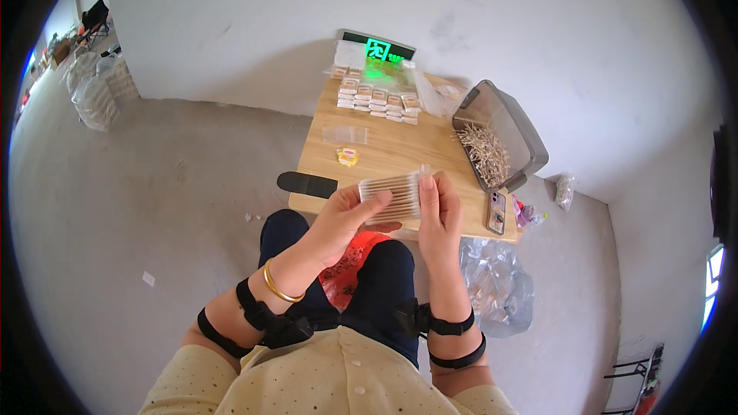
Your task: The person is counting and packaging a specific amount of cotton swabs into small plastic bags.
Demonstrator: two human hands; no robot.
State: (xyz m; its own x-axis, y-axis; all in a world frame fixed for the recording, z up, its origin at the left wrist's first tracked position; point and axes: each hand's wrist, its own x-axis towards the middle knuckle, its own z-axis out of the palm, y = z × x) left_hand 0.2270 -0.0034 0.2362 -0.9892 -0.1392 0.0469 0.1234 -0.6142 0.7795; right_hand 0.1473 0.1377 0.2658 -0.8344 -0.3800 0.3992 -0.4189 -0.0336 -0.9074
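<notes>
A clear packet of cotton swabs (396, 194) is held up between my two hands, above the near edge of the wooden table (407, 146). My left hand (347, 219) grips its left side, thumb lying across the front. At the packet's upper right corner, my right hand (440, 211) pinches the clear film between thumb and fingers. The swabs lie side by side in a row. Beyond my hands, a small yellow label stack (347, 157) and some flat clear bags (345, 134) rest on the tabletop.
Several stacked swab packs (377, 100) stand at the back, before a lit green exit sign (377, 49). A grey tub (530, 138) on its side holds loose swabs (484, 155). A phone (496, 212) lies at the right edge, a black strip (307, 184) at the left. Plastic bag (498, 288) below.
</notes>
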